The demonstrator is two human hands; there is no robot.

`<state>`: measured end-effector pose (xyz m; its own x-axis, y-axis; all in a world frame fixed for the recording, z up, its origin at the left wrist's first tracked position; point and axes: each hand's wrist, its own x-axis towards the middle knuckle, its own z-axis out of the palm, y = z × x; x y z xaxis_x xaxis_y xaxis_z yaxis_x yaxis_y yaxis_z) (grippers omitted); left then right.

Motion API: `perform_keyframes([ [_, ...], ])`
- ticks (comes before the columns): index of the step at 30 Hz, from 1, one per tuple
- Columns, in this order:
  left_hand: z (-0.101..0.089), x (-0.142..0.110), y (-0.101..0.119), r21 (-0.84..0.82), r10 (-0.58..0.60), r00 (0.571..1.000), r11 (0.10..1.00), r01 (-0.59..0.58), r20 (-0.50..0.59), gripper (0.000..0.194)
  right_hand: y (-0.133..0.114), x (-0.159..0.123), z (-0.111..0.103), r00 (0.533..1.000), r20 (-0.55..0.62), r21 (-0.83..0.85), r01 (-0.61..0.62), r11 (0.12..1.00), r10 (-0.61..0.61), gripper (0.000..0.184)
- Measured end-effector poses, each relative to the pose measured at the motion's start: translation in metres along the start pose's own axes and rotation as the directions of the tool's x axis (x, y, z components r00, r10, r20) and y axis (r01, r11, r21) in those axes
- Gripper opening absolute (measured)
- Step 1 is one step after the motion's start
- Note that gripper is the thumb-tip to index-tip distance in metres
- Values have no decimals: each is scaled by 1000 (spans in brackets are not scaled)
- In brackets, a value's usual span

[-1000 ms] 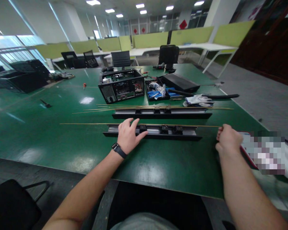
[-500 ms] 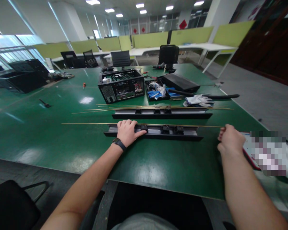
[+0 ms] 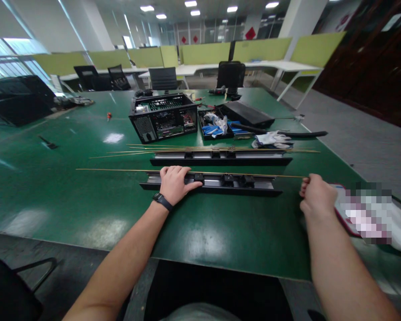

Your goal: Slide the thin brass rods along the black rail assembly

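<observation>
My left hand point(image 3: 174, 183) grips the near black metal channel point(image 3: 207, 191), its fingers over the far edge and its thumb stretched along the inside. Small black blocks point(image 3: 227, 180) sit in the channel's silvery groove. A thin brass-coloured rod point(image 3: 217, 173) runs along the channel's far edge and sticks out past both ends. Off to the right, my right hand point(image 3: 317, 194) pinches the rod's right end between closed fingers. Behind lies a second black channel point(image 3: 220, 161) of the same kind, with several thin brass-coloured rods point(image 3: 140, 152) along it.
An open computer case point(image 3: 163, 118) stands on the green table point(image 3: 200, 236). Beside it are a black tray point(image 3: 232, 133) with gloves, a flat black box point(image 3: 245, 113), a white glove point(image 3: 273, 139) and a black tube point(image 3: 305, 134). A blurred-out white-and-red item point(image 3: 344, 214) lies right of my right hand.
The whole view has shifted slightly, so things appear a little farther left. Both hands keep their holds, with little visible movement against the channel.
</observation>
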<state>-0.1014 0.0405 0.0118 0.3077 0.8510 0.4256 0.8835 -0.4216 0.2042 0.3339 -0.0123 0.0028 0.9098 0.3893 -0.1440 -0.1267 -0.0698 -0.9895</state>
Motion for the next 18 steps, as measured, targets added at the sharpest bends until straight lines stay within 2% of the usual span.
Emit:
perform_keyframes([
  [3,0,1,0,0,16,1000,1000,-16,7,48,1,-11,5,999,52,25,-4,1000,3,18],
  [6,1,2,-1,4,27,1000,1000,-27,2,48,7,-20,9,974,227,36,-13,999,5,20],
  [9,2,2,-2,1,33,999,999,-33,-2,48,14,-26,11,921,389,-23,37,999,-25,32],
  [13,3,1,-2,6,33,999,999,-33,-16,51,16,-33,12,821,562,-83,174,981,-98,55],
  [15,3,1,-1,7,36,999,999,-36,-22,52,15,-37,12,792,602,-97,200,975,-103,59],
  [18,3,1,-2,5,33,999,999,-33,-21,49,12,-41,12,785,612,-104,199,975,-94,59],
])
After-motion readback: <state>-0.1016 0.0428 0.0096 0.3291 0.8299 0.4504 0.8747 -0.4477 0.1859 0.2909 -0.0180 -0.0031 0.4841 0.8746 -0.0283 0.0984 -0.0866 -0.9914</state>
